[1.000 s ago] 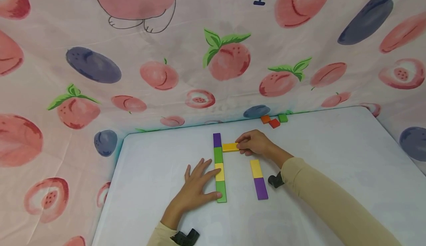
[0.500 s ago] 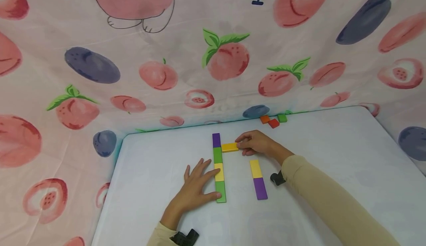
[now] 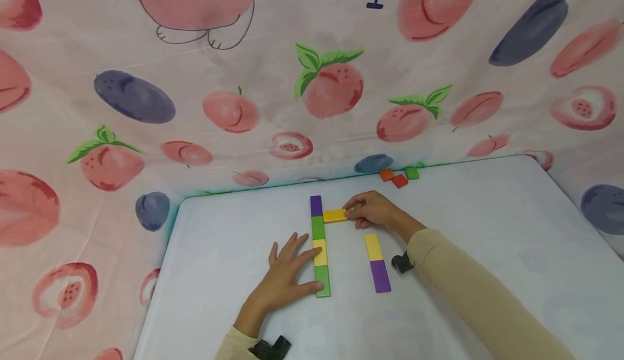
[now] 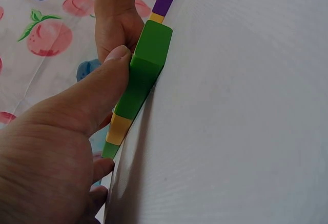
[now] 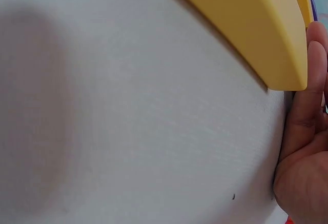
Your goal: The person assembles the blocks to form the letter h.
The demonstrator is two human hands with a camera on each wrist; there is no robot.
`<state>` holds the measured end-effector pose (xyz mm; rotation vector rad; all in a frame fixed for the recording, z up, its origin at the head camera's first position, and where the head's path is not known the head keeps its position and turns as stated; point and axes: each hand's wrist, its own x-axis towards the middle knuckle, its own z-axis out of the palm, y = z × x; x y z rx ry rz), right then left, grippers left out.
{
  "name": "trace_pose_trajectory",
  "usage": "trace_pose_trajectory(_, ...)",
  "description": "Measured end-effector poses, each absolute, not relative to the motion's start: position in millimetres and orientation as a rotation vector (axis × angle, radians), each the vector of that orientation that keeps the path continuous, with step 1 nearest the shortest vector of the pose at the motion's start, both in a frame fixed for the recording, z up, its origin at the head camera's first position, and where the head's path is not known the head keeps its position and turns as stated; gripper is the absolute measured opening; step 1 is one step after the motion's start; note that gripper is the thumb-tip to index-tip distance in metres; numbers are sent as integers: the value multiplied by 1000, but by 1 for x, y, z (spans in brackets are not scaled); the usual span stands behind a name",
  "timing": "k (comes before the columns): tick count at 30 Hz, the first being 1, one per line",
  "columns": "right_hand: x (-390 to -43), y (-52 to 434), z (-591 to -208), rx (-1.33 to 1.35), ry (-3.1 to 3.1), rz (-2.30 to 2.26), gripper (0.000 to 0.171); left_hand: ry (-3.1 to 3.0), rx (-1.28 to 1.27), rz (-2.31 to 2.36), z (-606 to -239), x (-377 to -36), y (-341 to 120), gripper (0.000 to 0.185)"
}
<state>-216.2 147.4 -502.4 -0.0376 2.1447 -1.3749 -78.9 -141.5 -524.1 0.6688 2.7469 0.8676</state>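
In the head view, a column of flat blocks lies on the white table: purple (image 3: 316, 205), green (image 3: 318, 227), yellow (image 3: 319, 257) and green (image 3: 323, 281). My left hand (image 3: 283, 279) is spread beside it, its thumb on the nearest green block and its index finger on the yellow one. At the column's upper right, my right hand (image 3: 372, 208) pinches the right end of a yellow block (image 3: 334, 216), whose left end meets the column. The left wrist view has the thumb against the green block (image 4: 148, 44). Part of the right hand (image 5: 307, 111) shows in the right wrist view.
To the right of the column, another yellow block (image 3: 373, 247) and a purple block (image 3: 380, 276) lie end to end. Orange (image 3: 387, 175), red (image 3: 400, 181) and green (image 3: 411, 173) pieces sit at the table's back edge, against the fruit-printed cloth (image 3: 224, 149).
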Motion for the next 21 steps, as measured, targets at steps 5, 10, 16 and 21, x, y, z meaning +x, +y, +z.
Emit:
trace_pose_trajectory(5, -215, 147, -501, -28, 2143, -1379, 29, 2751, 667, 873, -524, -78, -142, 74)
trace_pose_trajectory(10, -216, 147, -502, -11, 2132, -1384, 29, 2753, 666, 880, -525, -78, -141, 73)
trace_pose_trajectory(16, -217, 148, -503, -8, 2123, -1391, 28, 2752, 665, 877, -524, -78, -141, 73)
trace_pose_trajectory(21, -217, 148, -502, -13, 2122, -1388, 30, 2744, 661, 873, -523, -78, -141, 73)
